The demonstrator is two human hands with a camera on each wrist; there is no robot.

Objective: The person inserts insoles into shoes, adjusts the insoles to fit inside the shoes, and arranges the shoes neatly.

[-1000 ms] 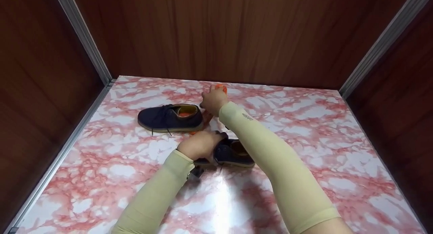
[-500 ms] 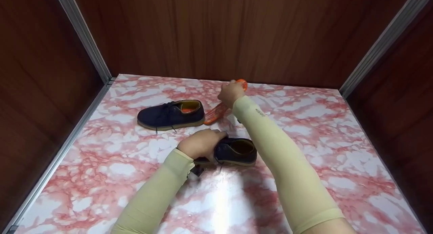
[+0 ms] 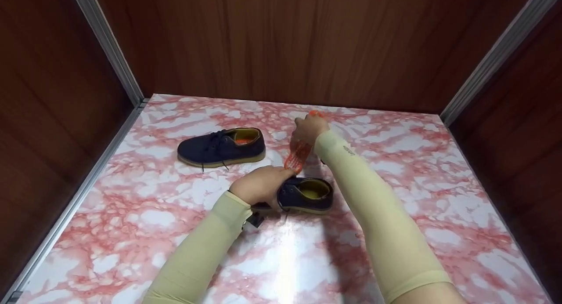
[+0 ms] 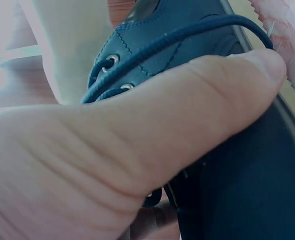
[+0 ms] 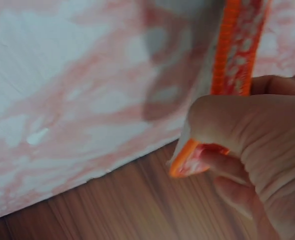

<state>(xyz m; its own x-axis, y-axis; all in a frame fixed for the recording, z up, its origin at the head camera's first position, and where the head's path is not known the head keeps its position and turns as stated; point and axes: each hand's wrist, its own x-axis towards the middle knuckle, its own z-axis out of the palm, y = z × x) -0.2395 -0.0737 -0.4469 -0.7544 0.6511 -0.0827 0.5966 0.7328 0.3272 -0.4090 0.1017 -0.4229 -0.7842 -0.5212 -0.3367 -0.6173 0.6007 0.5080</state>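
Observation:
My left hand (image 3: 260, 185) grips the front part of a navy lace-up shoe (image 3: 314, 205), which sits on the floor with its opening to the right. In the left wrist view the thumb (image 4: 207, 100) lies across the shoe, beside a dark lace and metal eyelets. Above that shoe my right hand (image 3: 310, 129) pinches an orange-edged insole (image 3: 298, 157), whose far end hangs toward the shoe's opening side. The right wrist view shows the insole (image 5: 233, 50) between thumb and fingers. A second navy shoe (image 3: 202, 151) stands to the left, with orange visible inside it.
The surface (image 3: 145, 216) has a red and white marbled pattern. A dark wooden panel (image 3: 281, 45) rises behind it, with side panels and metal strips (image 3: 116, 53) at the corners.
My right hand has drawn the insole rightward from beside the left shoe, and the insole's lower end has swung down toward the gripped shoe. My left hand has stayed nearly still.

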